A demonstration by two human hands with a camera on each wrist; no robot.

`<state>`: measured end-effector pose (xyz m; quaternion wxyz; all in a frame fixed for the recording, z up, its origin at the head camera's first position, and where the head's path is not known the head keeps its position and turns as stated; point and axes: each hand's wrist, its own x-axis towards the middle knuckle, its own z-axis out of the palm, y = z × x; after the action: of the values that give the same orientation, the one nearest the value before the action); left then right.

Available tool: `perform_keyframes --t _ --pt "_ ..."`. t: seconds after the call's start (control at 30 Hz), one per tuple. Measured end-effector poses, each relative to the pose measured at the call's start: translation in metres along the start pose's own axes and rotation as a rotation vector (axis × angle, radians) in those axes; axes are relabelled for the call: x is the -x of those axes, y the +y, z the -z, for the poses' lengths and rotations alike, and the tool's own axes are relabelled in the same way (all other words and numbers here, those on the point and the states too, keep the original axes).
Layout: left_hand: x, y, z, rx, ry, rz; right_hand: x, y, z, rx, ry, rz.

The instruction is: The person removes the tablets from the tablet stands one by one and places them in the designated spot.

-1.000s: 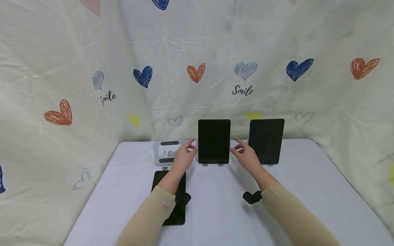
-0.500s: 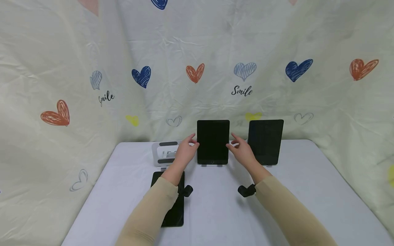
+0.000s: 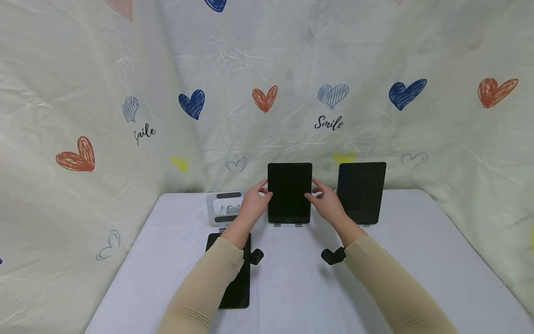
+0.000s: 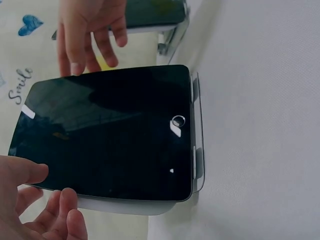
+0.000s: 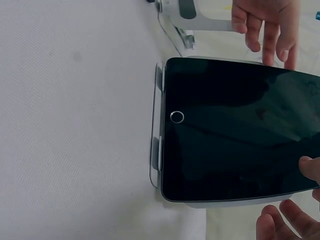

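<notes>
A black tablet [image 3: 289, 204] stands upright at the middle of the table's back edge, propped on a grey stand whose clear lip and small hooks [image 4: 195, 162] show below its home button. My left hand [image 3: 253, 205] pinches its left edge, thumb on the screen and a forefinger behind. At the opposite edge my right hand [image 3: 328, 205] does the same, its thumb [image 5: 311, 167] lying on the glass. The other fingers of both hands stay loosely bent beside the tablet. How far the fingertips reach behind it is hidden.
To the right, a second tablet [image 3: 361, 192] leans on its own stand. On the left stands a bare grey stand [image 3: 212, 211] with dark pads. Flat before it lies another tablet [image 3: 239, 290], partly under my left forearm. A heart-printed cloth [image 3: 292, 55] hangs behind the white table [image 3: 292, 278].
Both hands have moved inward and slightly up, from beside the middle tablet onto its side edges, and now pinch it. The tablet has stayed on its stand.
</notes>
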<state>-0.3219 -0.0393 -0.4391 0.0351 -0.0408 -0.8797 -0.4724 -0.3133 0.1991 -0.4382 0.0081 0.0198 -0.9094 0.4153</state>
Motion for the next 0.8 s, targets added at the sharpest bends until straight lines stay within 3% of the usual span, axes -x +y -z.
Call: perform_keyframes --t 0.3,0.63,0.8 --pt "0.005 0.003 0.0 0.001 0.032 0.007 0.001 0.0 -0.003 0.043 0.038 0.024" --pt "0.009 -0.01 -0.008 0.048 0.108 -0.043 0.012 0.009 -0.011 0.044 0.141 0.136" --pt "0.011 -0.011 -0.01 0.062 0.133 -0.049 0.015 0.011 -0.015 0.034 0.195 0.139"
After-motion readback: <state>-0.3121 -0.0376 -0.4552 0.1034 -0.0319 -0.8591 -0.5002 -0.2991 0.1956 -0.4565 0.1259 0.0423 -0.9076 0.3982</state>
